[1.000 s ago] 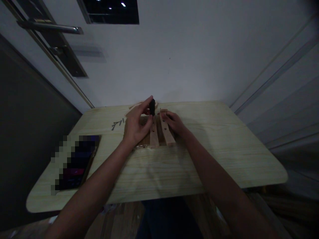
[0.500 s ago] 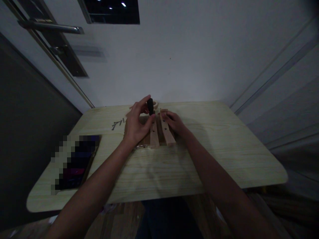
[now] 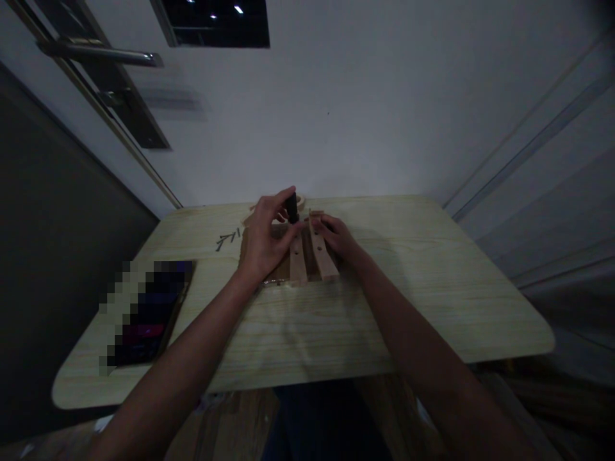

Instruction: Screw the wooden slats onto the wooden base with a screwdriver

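The fingers of my left hand [image 3: 270, 240] close around the black handle of a screwdriver [image 3: 292, 209], which stands nearly upright. Its tip is hidden. Below it lies a pale wooden strip [image 3: 298, 264] with holes, and the thumb rests near its far part. My right hand [image 3: 336, 237] grips the far end of a second drilled wooden strip [image 3: 327, 262], just right of the first. Both strips lie on a brown piece [image 3: 276, 269] that looks like cardboard with clear wrap at its near edge. More small wooden parts [image 3: 301, 203] sit behind my left hand.
Several screws [image 3: 227, 238] lie on the light wood-grain table [image 3: 432, 288] left of my left hand. A dark-screened phone or tablet [image 3: 154, 314], partly pixelated, rests at the table's left. Behind the table rises a white door with a metal handle [image 3: 110, 54].
My left hand's fingertips and the top of the screwdriver have shifted slightly right and down. The right hand and the wooden strips look the same.
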`<move>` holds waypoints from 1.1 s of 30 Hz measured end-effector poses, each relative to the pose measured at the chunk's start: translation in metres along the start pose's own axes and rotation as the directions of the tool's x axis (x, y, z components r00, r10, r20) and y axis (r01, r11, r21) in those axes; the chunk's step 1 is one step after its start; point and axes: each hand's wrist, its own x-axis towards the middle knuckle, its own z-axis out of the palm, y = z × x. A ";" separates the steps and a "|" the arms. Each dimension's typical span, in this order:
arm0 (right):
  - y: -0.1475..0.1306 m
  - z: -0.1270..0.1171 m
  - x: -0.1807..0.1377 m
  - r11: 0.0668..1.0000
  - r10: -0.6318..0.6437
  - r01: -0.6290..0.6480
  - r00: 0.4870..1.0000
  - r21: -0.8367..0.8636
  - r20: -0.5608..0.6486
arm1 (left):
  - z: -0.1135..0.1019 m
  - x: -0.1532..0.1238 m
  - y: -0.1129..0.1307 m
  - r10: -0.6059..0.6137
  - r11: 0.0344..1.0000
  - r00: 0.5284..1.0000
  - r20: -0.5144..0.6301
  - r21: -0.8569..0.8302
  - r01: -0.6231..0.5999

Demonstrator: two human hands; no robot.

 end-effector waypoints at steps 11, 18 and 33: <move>0.002 -0.001 0.000 1.000 0.023 -0.023 1.000 0.004 0.017 | -0.001 -0.002 0.004 -0.044 0.994 0.998 0.047 -0.097 0.048; 0.003 0.000 0.000 1.000 0.005 -0.005 1.000 -0.024 0.002 | -0.004 -0.002 0.009 -0.011 0.985 0.993 0.118 -0.172 0.032; 0.003 -0.002 0.000 1.000 0.016 -0.015 1.000 -0.002 0.026 | 0.002 -0.001 -0.001 -0.002 1.000 1.000 0.007 -0.031 0.002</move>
